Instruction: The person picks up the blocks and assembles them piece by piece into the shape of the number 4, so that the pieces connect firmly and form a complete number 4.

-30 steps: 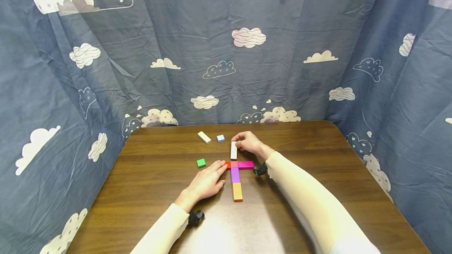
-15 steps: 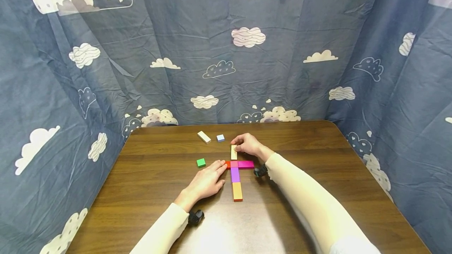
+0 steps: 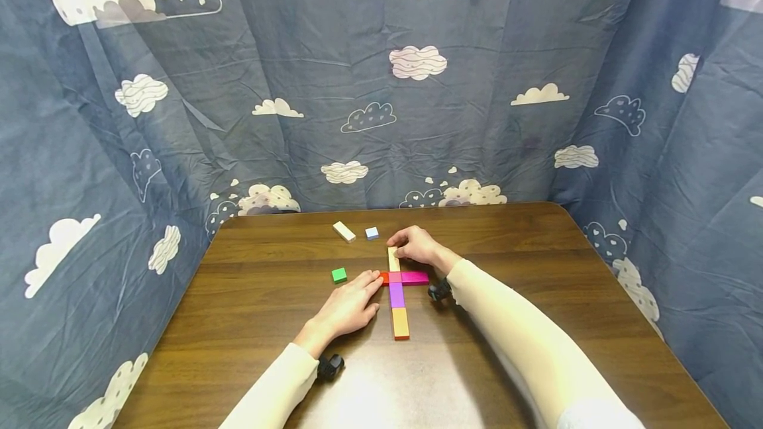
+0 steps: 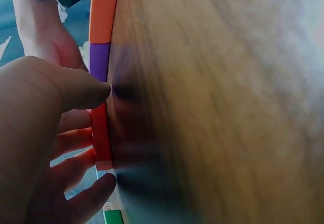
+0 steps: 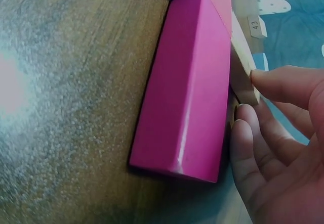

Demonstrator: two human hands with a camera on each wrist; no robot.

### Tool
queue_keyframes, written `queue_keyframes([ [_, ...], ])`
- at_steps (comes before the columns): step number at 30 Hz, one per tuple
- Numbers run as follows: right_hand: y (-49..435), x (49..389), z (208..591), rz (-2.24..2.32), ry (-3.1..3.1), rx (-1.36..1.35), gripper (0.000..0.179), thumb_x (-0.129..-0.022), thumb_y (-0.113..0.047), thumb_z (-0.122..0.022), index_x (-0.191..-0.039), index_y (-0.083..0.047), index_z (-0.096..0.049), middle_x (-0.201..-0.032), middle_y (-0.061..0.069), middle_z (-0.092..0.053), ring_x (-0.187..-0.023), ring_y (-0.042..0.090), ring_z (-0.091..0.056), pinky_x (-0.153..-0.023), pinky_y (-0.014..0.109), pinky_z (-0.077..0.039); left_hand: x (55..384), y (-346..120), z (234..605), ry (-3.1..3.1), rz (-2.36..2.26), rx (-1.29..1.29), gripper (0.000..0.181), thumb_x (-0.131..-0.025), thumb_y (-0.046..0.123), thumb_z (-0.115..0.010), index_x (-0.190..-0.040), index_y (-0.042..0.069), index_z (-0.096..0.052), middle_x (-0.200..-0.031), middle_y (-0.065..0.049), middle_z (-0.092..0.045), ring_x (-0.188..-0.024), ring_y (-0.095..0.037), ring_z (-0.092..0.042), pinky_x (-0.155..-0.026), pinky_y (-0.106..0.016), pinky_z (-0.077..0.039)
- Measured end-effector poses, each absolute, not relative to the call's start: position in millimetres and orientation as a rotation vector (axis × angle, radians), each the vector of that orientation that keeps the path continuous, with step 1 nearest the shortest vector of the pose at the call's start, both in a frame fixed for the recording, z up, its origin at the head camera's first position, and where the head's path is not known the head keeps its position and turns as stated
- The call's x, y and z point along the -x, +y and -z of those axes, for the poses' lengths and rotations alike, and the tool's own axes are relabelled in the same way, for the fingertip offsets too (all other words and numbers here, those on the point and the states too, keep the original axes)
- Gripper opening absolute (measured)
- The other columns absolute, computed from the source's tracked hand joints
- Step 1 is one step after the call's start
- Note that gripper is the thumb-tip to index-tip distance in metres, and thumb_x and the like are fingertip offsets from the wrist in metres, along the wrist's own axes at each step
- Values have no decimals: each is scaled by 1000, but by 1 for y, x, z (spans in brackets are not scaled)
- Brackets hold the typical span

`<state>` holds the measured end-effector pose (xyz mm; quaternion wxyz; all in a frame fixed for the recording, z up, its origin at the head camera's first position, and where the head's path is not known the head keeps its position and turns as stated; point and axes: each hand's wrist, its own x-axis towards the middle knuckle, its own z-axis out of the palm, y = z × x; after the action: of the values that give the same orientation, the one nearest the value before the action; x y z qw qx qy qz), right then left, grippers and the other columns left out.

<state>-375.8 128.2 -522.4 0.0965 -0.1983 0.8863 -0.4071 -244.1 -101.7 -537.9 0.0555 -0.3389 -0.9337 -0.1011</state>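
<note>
Now your right hand (image 3: 419,245) has drawn its pinched pale block (image 3: 392,257) away from the far edge of the table (image 3: 507,237) to the coloured cross (image 3: 396,278), seemingly joining it, while your left hand (image 3: 344,310) rests uncurled.

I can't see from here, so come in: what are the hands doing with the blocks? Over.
Left hand on red block. Right hand gripping pale block just beyond pink block. Nothing seen in between; green block off left.

Head view brightly lit; tabletop (image 3: 369,389) glare-washed at lower centre, shadowed alongside. Left wrist view dimmed, blurred at right; right wrist view burnt out at left, magenta block (image 5: 177,97) glossed.
</note>
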Motion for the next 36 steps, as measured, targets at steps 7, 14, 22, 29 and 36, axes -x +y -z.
queue_keyframes([
  [7,127,374,520,1194,2642,603,30,-83,-1,-75,-113,-3,-75,-105,6,-75,-91,14,-64,-81,30,-50,245,-102,540,-2832,293,1025,57,-96,29,-66,-146,5,-52,-153,-10,-46,-142,-28,-41,-111,-44,-39],
  [14,123,373,525,1276,2614,506,26,-84,1,-74,-110,-4,-76,-100,7,-75,-79,14,-65,-70,29,-55,245,-101,540,-2839,296,1019,57,-96,28,-65,-146,4,-53,-153,-11,-46,-142,-28,-41,-111,-45,-39],
  [22,121,371,526,1328,2578,446,25,-85,3,-73,-110,-3,-76,-99,8,-74,-72,15,-67,-64,31,-59,245,-100,541,-2831,299,1028,56,-95,27,-67,-145,4,-53,-152,-11,-47,-141,-29,-42,-109,-46,-41],
  [29,123,370,526,1331,2565,444,25,-86,2,-73,-110,-2,-76,-98,7,-73,-75,17,-68,-65,32,-59,244,-100,540,-2833,313,1029,56,-96,27,-66,-145,4,-53,-152,-12,-47,-141,-29,-41,-109,-46,-40],
  [36,124,371,523,1367,2560,441,26,-84,1,-73,-110,-2,-75,-94,7,-72,-74,17,-67,-64,34,-59,244,-101,538,-2831,311,1015,56,-96,28,-65,-145,3,-53,-151,-12,-48,-141,-30,-42,-110,-46,-40],
])
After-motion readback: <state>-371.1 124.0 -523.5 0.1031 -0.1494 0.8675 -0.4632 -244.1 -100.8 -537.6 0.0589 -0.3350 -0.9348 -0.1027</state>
